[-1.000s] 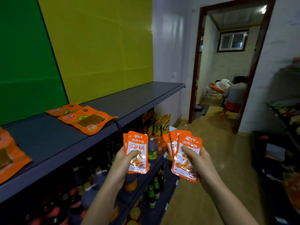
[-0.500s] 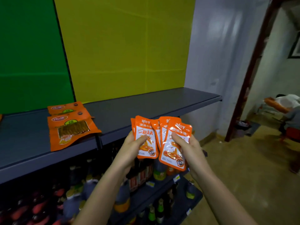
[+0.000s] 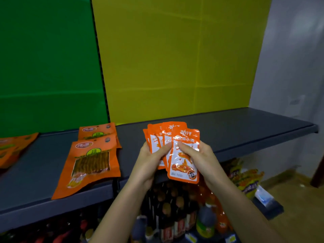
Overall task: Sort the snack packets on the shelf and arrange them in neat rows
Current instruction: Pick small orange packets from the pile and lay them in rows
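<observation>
In hand: we hold a fan of small orange packets (image 3: 183, 170), several of them overlapped. It is up in front of the shelf (image 3: 236, 130) and not resting on it.
Left hand: our left hand (image 3: 149, 162) grips the left part of the fan. The fingers (image 3: 163, 149) are curled round it and the thumb presses on the front.
Right hand: our right hand (image 3: 203, 156) pinches the frontmost packet with the thumb on its face. The other fingers are hidden behind it.
Already on the shelf: two large orange packets (image 3: 91, 163) lie flat, one overlapping the other front to back and a little askew. Further orange packets (image 3: 12, 148) lie at the left edge, too blurred to read.
Room to work: grey shelf surface shows to the right of our hands, under the yellow panel (image 3: 175, 58).
Done, we judge: the kinds look grouped, and the small ones are gathered together.
Left, we judge: no small packet is laid down yet. They need a row of their own, and the large ones need squaring up.
Below: bottles (image 3: 175, 211) stand beneath the shelf, outside our job.
</observation>
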